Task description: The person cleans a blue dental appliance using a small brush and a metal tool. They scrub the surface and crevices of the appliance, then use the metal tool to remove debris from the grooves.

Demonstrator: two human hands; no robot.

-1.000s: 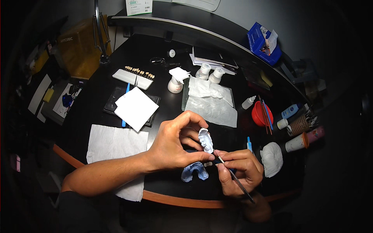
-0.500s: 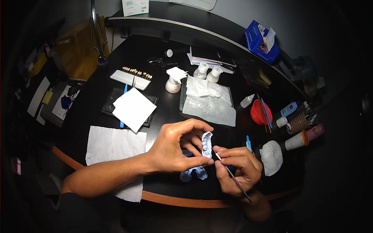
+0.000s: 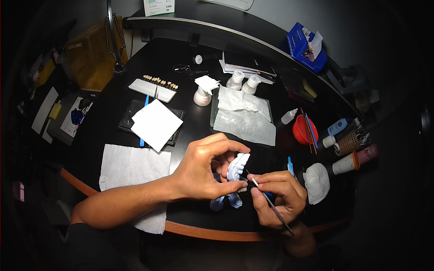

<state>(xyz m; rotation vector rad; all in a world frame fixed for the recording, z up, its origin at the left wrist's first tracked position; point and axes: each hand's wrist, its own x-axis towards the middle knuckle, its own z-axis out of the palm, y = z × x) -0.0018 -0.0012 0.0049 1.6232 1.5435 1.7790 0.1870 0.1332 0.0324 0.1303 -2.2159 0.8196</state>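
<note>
My left hand (image 3: 201, 169) holds a pale blue dental cast (image 3: 237, 166) between the forefinger on top and the thumb below, its row of teeth facing right. In a pen-like pinch, my right hand (image 3: 284, 198) grips a thin dental hand tool (image 3: 276, 212) with a pale section near its slim tip. That tip points at the toothed side of the cast; I cannot tell whether it touches. Below the left hand, a second blue dental piece (image 3: 219, 204) lies on the black table, partly hidden by the thumb.
White paper squares (image 3: 157, 125) lie on a dark tray at left, near a tooth shade guide (image 3: 151, 91). Paper towels (image 3: 244, 124) and white bottles stand at the back. On the right are a red bowl (image 3: 300, 131) with sticks across it and a crumpled white cloth (image 3: 317, 183).
My left hand has turned the dental cast, so its teeth now face right and its side shows more. My right hand and the tool have stayed almost in place.
</note>
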